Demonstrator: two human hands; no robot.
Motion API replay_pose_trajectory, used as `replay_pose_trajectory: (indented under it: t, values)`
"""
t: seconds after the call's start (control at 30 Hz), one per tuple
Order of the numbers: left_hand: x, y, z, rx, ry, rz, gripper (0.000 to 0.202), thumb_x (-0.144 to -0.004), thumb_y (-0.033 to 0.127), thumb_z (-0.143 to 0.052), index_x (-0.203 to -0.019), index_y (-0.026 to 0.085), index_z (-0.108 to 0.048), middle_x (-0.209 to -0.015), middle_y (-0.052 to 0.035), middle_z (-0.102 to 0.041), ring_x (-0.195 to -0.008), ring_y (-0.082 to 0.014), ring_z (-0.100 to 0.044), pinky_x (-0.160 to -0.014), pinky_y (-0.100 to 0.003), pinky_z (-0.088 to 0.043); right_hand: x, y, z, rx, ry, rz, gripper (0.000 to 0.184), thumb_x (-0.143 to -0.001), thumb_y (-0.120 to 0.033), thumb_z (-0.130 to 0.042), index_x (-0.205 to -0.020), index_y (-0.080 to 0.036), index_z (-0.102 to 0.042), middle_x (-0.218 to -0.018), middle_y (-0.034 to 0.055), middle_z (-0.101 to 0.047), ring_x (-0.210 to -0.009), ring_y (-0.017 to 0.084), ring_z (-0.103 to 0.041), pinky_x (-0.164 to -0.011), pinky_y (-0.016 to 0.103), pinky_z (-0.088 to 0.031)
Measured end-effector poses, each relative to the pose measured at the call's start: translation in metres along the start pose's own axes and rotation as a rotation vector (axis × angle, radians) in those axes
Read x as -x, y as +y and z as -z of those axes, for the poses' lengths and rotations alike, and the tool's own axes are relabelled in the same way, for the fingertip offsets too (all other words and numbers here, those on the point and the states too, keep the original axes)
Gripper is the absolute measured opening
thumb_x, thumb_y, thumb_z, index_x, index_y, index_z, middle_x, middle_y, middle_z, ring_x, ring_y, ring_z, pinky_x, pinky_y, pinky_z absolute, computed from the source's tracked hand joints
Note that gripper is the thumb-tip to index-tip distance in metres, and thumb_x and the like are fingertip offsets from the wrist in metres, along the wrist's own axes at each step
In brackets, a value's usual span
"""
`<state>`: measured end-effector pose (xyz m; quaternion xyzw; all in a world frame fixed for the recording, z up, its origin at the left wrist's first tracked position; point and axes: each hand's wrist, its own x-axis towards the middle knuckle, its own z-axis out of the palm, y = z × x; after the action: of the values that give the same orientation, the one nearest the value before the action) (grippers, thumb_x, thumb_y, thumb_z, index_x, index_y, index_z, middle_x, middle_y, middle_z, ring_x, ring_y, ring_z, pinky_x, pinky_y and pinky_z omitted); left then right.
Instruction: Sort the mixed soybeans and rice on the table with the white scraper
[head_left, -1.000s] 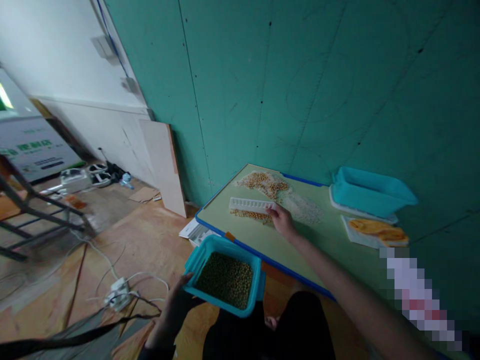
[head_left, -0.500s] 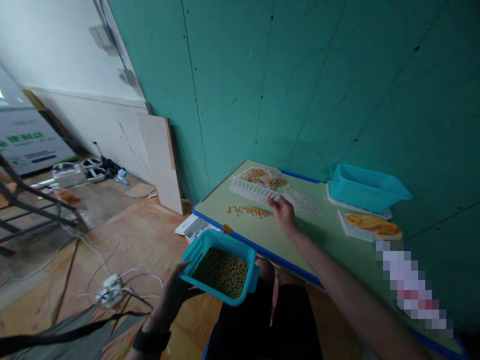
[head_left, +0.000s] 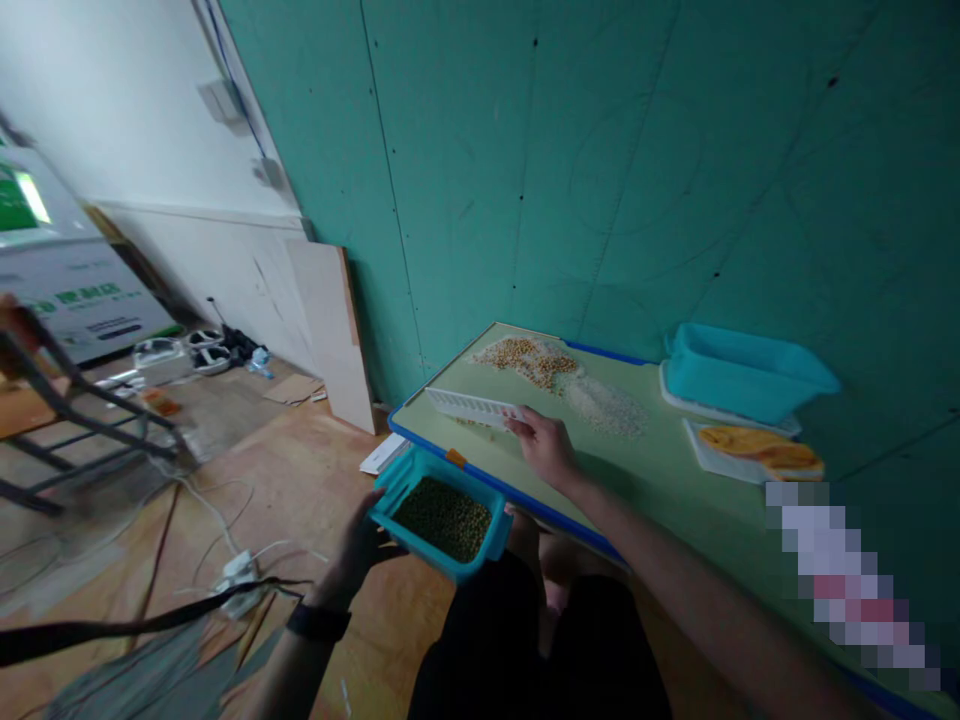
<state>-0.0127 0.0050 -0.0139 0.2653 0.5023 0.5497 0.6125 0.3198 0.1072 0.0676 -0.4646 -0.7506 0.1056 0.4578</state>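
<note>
My left hand (head_left: 365, 545) grips the left end of a turquoise plastic basket (head_left: 497, 540), held over my lap by the table's front edge. Small round greenish-yellow beans (head_left: 442, 520) cover its bottom. On the table, my right hand (head_left: 546, 445) pinches the right end of a long white slotted plastic strip (head_left: 472, 405). This strip stands tilted near the front edge and partly hides a few loose yellow beans (head_left: 491, 435). Behind it lies a pile of yellow beans (head_left: 525, 360), mixed with white grains (head_left: 604, 403) that spread to the right.
The pale green table (head_left: 690, 500) has a blue edge and stands against a green wall (head_left: 465, 200). At its right are another turquoise bin (head_left: 750, 380) and a yellow cloth (head_left: 765, 452) on a white tray. A power strip (head_left: 238, 580) with cables lies on the floor.
My right hand has drawn the white strip left and toward the front edge, over the loose row of beans. The basket has shifted slightly, and the head view has turned a little left.
</note>
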Motion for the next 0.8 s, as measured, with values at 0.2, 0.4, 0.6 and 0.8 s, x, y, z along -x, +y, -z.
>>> replay_pose_trajectory:
  t: [0.2, 0.4, 0.6, 0.8]
  values:
    - [-0.016, -0.003, 0.002, -0.034, 0.067, 0.021, 0.078, -0.056, 0.033, -0.09, -0.124, 0.028, -0.054, -0.086, -0.001, -0.077, -0.069, -0.0311, -0.074, -0.066, -0.053, -0.067, 0.001, -0.002, -0.001, -0.008, -0.011, -0.019, 0.014, -0.103, -0.029, -0.066, -0.096, -0.025, -0.078, -0.089, 0.0087, -0.085, -0.083, 0.026, -0.082, -0.069, 0.025, -0.055]
    - [-0.017, -0.005, 0.004, -0.03, 0.033, 0.027, 0.082, -0.056, 0.032, -0.09, -0.128, 0.029, -0.051, -0.09, -0.0031, -0.077, -0.074, -0.0334, -0.076, -0.069, -0.054, -0.067, 0.001, 0.0, -0.002, -0.011, 0.039, -0.049, 0.016, -0.103, -0.03, -0.065, -0.094, -0.025, -0.077, -0.083, 0.0079, -0.084, -0.082, 0.025, -0.081, -0.066, 0.024, -0.055]
    - [-0.007, 0.002, -0.004, -0.037, 0.055, 0.003, 0.071, -0.059, 0.033, -0.088, -0.124, 0.028, -0.058, -0.094, -0.0058, -0.077, -0.076, -0.0349, -0.075, -0.072, -0.057, -0.066, 0.002, 0.005, -0.004, -0.081, 0.039, -0.072, 0.019, -0.102, -0.04, -0.066, -0.094, -0.027, -0.078, -0.084, 0.007, -0.084, -0.08, 0.027, -0.081, -0.066, 0.028, -0.059]
    - [0.007, 0.01, -0.011, 0.034, 0.006, 0.035, 0.061, -0.064, 0.031, -0.09, -0.122, 0.027, -0.071, -0.094, -0.0076, -0.076, -0.084, -0.033, -0.073, -0.087, -0.057, -0.063, 0.005, 0.007, -0.005, -0.081, 0.034, -0.055, 0.026, -0.102, -0.044, -0.062, -0.09, -0.027, -0.077, -0.084, 0.0081, -0.084, -0.075, 0.027, -0.08, -0.065, 0.028, -0.057]
